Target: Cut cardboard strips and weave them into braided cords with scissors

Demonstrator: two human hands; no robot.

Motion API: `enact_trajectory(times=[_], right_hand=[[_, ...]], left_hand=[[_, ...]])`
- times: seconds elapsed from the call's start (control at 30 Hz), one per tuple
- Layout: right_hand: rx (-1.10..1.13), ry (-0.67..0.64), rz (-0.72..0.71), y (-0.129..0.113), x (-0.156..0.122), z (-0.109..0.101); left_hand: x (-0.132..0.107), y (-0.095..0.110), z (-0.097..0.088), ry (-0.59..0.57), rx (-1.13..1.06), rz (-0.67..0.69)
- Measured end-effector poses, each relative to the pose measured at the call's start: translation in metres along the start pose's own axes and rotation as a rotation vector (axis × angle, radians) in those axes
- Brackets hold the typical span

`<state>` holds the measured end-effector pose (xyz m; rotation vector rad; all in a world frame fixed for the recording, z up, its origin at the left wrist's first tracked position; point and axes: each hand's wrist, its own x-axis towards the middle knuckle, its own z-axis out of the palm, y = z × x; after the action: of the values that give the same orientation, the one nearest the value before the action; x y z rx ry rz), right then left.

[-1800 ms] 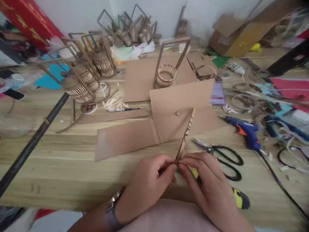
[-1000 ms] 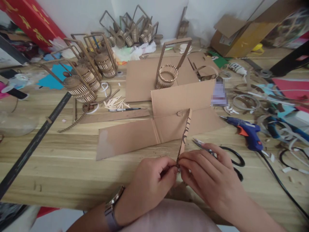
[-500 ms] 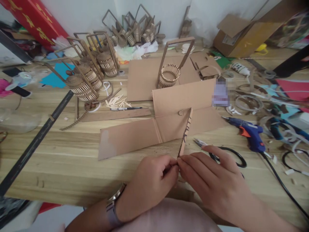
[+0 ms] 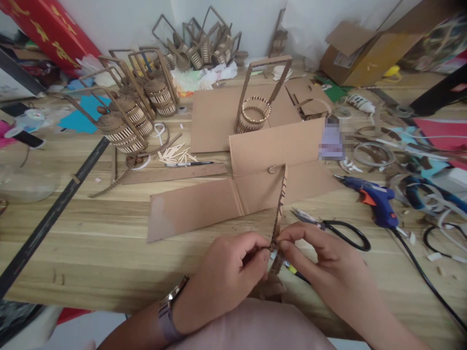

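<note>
A narrow cardboard strip [image 4: 280,206] with a corrugated edge and dark marks stands up from between my hands, its far end over the cardboard sheet. My left hand [image 4: 237,260], with a watch [image 4: 175,294] on the wrist, pinches its near end. Thumb and forefinger of my right hand [image 4: 321,265] close on the same strip just beside the left fingertips. Below the fingers a further part of brown strip [image 4: 277,262] hangs toward my lap. Black-handled scissors [image 4: 346,233] lie just beyond my right hand. A folded cardboard sheet [image 4: 197,206] lies ahead of both hands.
A blue glue gun [image 4: 379,201] with its cord lies at the right. Behind the sheet stands a small slatted bucket [image 4: 255,114] with a tall handle. Several similar buckets [image 4: 124,131] stand at the left. Loose sticks [image 4: 177,154] and a pen [image 4: 189,164] lie mid-table.
My right fingers have drawn in from a flatter hold to a thumb-and-forefinger pinch, exposing the lower strip. My left hand keeps its grip. The view has shifted slightly.
</note>
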<state>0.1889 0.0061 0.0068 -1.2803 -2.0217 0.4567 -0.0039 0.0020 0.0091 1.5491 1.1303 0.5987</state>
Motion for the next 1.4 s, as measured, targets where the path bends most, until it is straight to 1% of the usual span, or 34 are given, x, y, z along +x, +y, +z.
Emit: enact_trajectory(times=[0.07, 0.17, 0.23, 0.33, 0.43, 0.53, 0.6, 0.73, 0.77, 0.8, 0.87, 0.97, 1.03, 1.07, 1.23, 1.4], right_hand=[[-0.017, 0.033, -0.011, 0.000, -0.004, 0.001], [-0.102, 0.089, -0.107, 0.000, -0.009, 0.004], [-0.138, 0.102, -0.137, -0.001, -0.012, 0.006], [-0.136, 0.109, -0.130, -0.004, -0.014, 0.012], [-0.127, 0.154, -0.107, -0.006, -0.015, 0.020], [-0.124, 0.203, -0.059, -0.006, -0.015, 0.025], [-0.048, 0.198, 0.015, -0.004, -0.014, 0.026], [0.298, 0.060, 0.252, 0.000, -0.013, 0.026], [0.352, 0.031, 0.281, 0.000, -0.012, 0.026], [0.359, 0.023, 0.290, 0.001, -0.013, 0.026], [0.241, 0.082, 0.226, 0.000, -0.013, 0.025], [-0.049, 0.216, 0.010, -0.003, -0.014, 0.024], [-0.134, 0.239, -0.094, -0.004, -0.015, 0.023], [-0.143, 0.236, -0.118, -0.004, -0.016, 0.022], [-0.140, 0.204, -0.163, -0.007, -0.018, 0.024], [-0.143, 0.217, -0.137, -0.011, -0.020, 0.027]], left_hand=[[0.001, -0.001, 0.000, 0.013, 0.005, -0.008], [0.000, -0.001, -0.001, 0.024, 0.010, -0.013], [0.000, 0.000, -0.002, 0.026, 0.010, -0.012], [0.001, 0.002, -0.002, 0.023, 0.013, -0.019], [0.003, 0.002, -0.001, 0.025, 0.012, -0.045], [0.005, 0.000, 0.002, 0.021, -0.036, -0.064], [0.005, -0.002, 0.003, 0.013, -0.081, -0.067], [0.006, -0.005, 0.003, 0.009, -0.088, -0.058], [0.006, -0.005, 0.003, 0.009, -0.080, -0.054], [0.006, -0.005, 0.003, 0.009, -0.072, -0.050], [0.006, -0.005, 0.003, 0.017, -0.054, -0.041], [0.004, -0.005, 0.002, 0.049, -0.007, -0.024], [0.003, -0.004, 0.002, 0.061, 0.024, -0.010], [0.003, -0.004, 0.001, 0.060, 0.031, -0.004], [0.003, -0.001, -0.002, 0.042, 0.018, 0.003], [0.002, -0.003, 0.000, 0.052, 0.069, 0.015]])
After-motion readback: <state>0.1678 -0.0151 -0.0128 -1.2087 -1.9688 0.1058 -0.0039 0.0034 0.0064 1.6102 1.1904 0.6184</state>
